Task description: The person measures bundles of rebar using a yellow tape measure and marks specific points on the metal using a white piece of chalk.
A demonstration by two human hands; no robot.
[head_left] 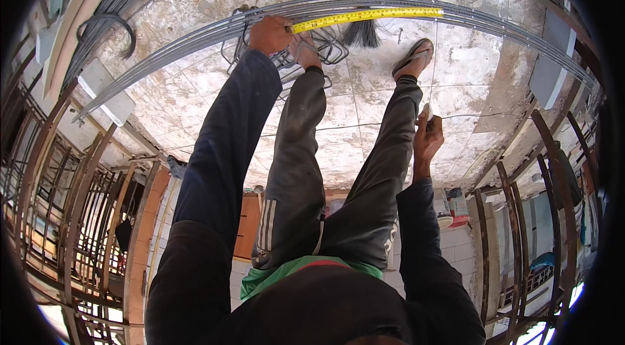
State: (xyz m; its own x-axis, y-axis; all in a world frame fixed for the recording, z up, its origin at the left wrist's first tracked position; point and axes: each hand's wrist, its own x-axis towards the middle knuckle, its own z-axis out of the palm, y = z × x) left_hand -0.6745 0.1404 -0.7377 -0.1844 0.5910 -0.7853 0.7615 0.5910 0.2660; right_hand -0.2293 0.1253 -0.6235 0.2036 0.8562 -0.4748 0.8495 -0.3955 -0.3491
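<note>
My left hand [270,34] is closed at the left end of a yellow tape measure [371,15], over a bundle of long steel rods [176,43]. The tape's blade stretches to the right along the rods; its case is not visible, perhaps inside the fist. Lower down on the right, beside my knee, my right hand [428,140] has its fingers closed on a small whitish piece [427,110], too small to name surely. Bent steel wire frames [335,53] lie under the rods, around my left foot. My right sandalled foot [414,58] stands apart from them.
A hank of dark thin wire [361,35] passes beneath the rods. More dark rods [107,13] and a pale board [84,9] lie at the far left. Pale slabs [104,92] support the rod ends. Brown bars [553,169] stand along the right side.
</note>
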